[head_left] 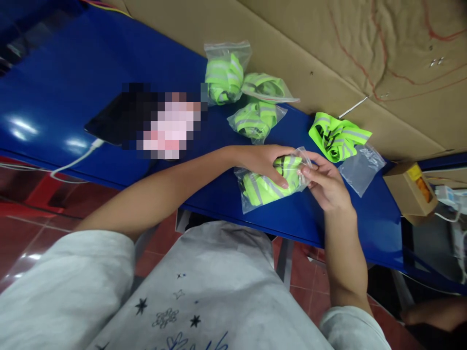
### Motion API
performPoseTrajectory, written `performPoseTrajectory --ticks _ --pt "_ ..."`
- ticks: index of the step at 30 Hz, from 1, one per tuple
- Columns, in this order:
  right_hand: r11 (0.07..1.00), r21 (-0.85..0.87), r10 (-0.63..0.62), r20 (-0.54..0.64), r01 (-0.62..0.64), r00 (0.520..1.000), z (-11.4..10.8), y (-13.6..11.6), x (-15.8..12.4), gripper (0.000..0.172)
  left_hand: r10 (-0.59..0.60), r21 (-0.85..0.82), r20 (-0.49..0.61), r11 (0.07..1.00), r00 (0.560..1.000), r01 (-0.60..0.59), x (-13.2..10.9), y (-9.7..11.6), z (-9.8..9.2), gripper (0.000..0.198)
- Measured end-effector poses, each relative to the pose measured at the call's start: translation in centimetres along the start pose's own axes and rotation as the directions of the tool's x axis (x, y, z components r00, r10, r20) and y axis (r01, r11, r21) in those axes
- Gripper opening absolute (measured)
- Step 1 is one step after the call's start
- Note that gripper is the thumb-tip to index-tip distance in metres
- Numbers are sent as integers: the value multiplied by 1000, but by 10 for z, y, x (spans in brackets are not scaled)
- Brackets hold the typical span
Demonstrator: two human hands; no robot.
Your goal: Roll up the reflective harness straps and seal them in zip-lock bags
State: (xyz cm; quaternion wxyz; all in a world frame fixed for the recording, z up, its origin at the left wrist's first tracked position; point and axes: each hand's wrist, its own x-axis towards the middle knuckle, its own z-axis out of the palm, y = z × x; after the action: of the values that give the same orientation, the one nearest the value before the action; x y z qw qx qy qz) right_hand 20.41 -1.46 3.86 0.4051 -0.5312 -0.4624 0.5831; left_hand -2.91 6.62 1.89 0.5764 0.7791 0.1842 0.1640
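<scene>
A clear plastic bag with a folded neon-yellow reflective strap (263,189) inside lies at the front of the blue table, between my hands. My left hand (268,163) wraps over the bag from above, thumb along its near side. At the bag's right end, my right hand (324,180) pinches the clear plastic between thumb and fingers. Just beyond my right hand is a loose bundle of the same reflective strap (337,136), outside any bag. An unfilled clear bag (363,167) lies beside that bundle.
Several bagged straps (224,78) sit at the back of the blue table (175,53), against a brown covered panel (284,43). A phone with a white cable (113,119) lies to the left, partly pixelated. A small cardboard box (410,189) stands at the right end.
</scene>
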Motion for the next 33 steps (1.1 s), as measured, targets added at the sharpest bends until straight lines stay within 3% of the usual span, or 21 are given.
performPoseTrajectory --ticks 3,6,10,13,15,18,20,25,28,33 --pt "970 -83 -240 -145 230 960 2 3 1 52 39 -67 -37 997 999 -42 1 4 -1 70" --pt "919 -135 -386 -127 370 914 4 5 1 63 -15 -107 -128 994 992 1 2 8 0 47" --pt "905 -190 -388 -7 379 922 1 6 2 61 -61 -80 -301 996 952 38 0 13 4 35" --pt "828 -411 -408 28 382 913 -6 9 5 41 -121 -232 -358 972 926 37 -1 14 4 25" --pt "779 -525 -403 0 343 915 -9 11 6 43 -191 -373 -408 927 893 27 -1 14 3 23" --pt "791 -515 -405 -38 330 914 -8 14 7 49 -296 -507 -478 862 827 15 1 14 3 23" --pt "809 -467 -424 -40 358 905 -4 15 7 49 -322 -524 -498 852 805 17 2 15 3 27" --pt "882 -317 -390 -71 350 918 0 13 10 52 -249 -426 -548 905 799 -10 0 16 1 29" --pt "912 -266 -349 -96 314 932 -3 10 11 53 -185 -402 -543 914 819 -60 -1 14 -4 32" --pt "936 -250 -278 -91 248 956 -8 8 11 57 -201 -428 -529 902 825 -55 1 11 -5 39"
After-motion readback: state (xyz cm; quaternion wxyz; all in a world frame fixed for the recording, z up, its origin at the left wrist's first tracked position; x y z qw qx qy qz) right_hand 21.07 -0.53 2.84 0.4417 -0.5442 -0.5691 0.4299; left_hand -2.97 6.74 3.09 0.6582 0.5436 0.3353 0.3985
